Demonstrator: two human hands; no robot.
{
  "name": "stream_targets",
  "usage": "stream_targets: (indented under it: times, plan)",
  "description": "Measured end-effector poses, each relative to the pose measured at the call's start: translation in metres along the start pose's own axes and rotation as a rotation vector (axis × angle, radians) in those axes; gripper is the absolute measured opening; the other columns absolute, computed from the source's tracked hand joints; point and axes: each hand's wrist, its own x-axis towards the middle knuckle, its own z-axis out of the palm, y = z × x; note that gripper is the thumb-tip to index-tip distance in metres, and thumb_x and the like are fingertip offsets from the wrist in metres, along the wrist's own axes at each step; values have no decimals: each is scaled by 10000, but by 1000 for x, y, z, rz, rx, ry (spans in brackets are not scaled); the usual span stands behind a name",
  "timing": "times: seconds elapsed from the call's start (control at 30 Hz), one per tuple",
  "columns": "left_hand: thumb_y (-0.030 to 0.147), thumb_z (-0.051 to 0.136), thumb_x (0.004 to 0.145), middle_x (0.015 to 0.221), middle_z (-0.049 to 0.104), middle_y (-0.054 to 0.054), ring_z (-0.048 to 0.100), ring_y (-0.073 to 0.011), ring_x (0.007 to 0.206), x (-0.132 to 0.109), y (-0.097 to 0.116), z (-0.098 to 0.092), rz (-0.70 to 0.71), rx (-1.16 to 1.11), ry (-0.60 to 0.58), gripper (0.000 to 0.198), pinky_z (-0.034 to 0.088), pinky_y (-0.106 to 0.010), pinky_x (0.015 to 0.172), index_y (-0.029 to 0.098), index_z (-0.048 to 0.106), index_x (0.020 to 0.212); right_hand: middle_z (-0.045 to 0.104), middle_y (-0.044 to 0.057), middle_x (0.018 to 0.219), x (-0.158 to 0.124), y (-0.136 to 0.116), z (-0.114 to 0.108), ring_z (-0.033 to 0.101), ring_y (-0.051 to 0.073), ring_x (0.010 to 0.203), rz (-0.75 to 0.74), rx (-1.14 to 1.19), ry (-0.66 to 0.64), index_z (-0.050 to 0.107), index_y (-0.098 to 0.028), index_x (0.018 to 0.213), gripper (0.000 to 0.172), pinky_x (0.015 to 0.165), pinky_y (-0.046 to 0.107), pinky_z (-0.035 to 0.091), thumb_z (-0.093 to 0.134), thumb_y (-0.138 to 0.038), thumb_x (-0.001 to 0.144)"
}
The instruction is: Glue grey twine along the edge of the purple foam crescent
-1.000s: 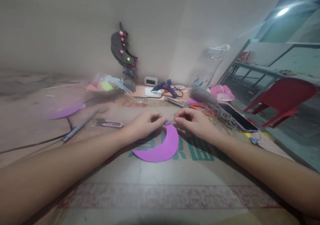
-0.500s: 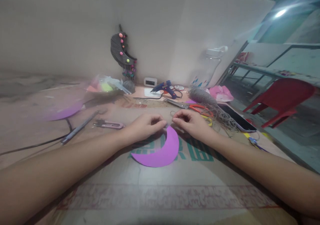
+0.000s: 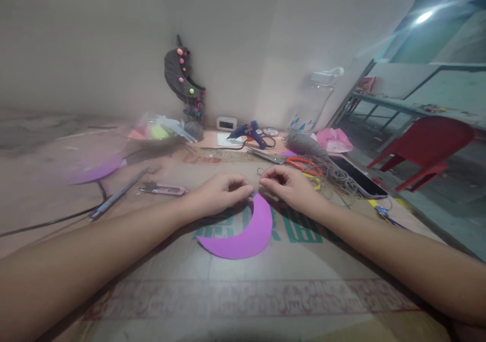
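A purple crescent cutout (image 3: 250, 234) hangs or lies just above the printed cardboard, its upper tip at my left hand (image 3: 227, 193). The thumb and fingers of that hand are pinched on this tip, where a little grey yarn shows. Close by on the right, my right hand (image 3: 285, 184) is closed in a pinch, with a thin grey strand of yarn at its fingertips. The yarn runs behind this hand toward the grey yarn skein (image 3: 306, 144).
Behind the hands lie orange-handled scissors (image 3: 271, 156), a blue glue gun (image 3: 250, 133) and a small clock (image 3: 227, 124). A phone (image 3: 357, 176) is at the right. A pink cutter (image 3: 163, 189) and a grey rod (image 3: 119, 194) lie left. A red chair (image 3: 429, 142) stands beyond.
The camera view has shifted slightly. The crescent's lower end sits slightly lower in view, and my right hand is marginally closer to my left; both keep their pinches.
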Motion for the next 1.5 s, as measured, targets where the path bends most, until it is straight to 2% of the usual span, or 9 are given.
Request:
stream_targets:
  times: [0.13,0.23,0.33,0.47,0.57,0.63,0.7,0.87,1.5]
  plan:
    - [450,443,879,656,582,-5,511,-116,584,-1,1,0,-23,-54,-10,338,376,-223,539,167,573,746,595,13,690,0,1,1,499,121,581,-36,-18,-19,641,-164,813,205,539,257,384,568,-354,825]
    - [461,450,879,657,573,2,510,-111,577,-1,1,1,-30,-120,-2,341,375,-216,528,166,577,765,605,34,818,0,3,1,517,118,596,-81,65,21,622,-183,1029,254,538,260,410,531,-348,858]
    - [481,437,886,644,575,7,506,-109,562,0,0,1,-48,-118,69,376,376,-216,528,162,603,776,562,21,819,1,5,-1,517,120,587,-60,215,122,483,-213,1214,361,509,255,423,497,-362,885]
    - [468,433,895,660,594,1,534,-126,611,2,-1,-1,-22,-59,198,386,396,-228,573,152,607,758,488,-28,700,-1,5,-4,469,103,541,-51,297,253,487,-217,972,206,485,233,397,487,-408,895]
    - [451,440,898,650,586,5,527,-127,610,2,0,-3,1,-31,246,369,393,-231,578,153,587,736,448,-43,590,-5,0,-4,429,93,493,-26,227,93,503,-194,767,296,460,227,348,460,-455,899]
    - [445,443,898,643,580,8,521,-125,603,1,2,-3,3,-34,254,359,390,-232,578,155,579,737,439,-40,558,-8,-5,-2,420,92,489,-9,173,-44,501,-182,692,354,459,228,327,460,-471,893]
    - [440,448,895,645,581,6,529,-128,614,1,4,-3,11,-48,241,349,397,-236,594,155,576,738,438,-37,558,-9,-9,-1,412,91,505,-7,142,-106,480,-178,650,372,470,228,312,475,-468,882]
    - [450,457,885,648,588,-3,548,-132,629,2,1,-3,27,-112,192,356,416,-242,618,154,562,716,368,-49,570,-7,-7,-3,351,84,512,0,162,-129,422,-184,623,392,471,225,269,454,-477,882]
    - [396,506,856,719,608,-15,540,-128,663,1,1,-1,-17,-58,166,275,413,-251,634,143,599,803,375,-44,578,-5,-5,-2,371,89,530,-31,108,-119,440,-183,627,361,483,230,276,464,-450,869]
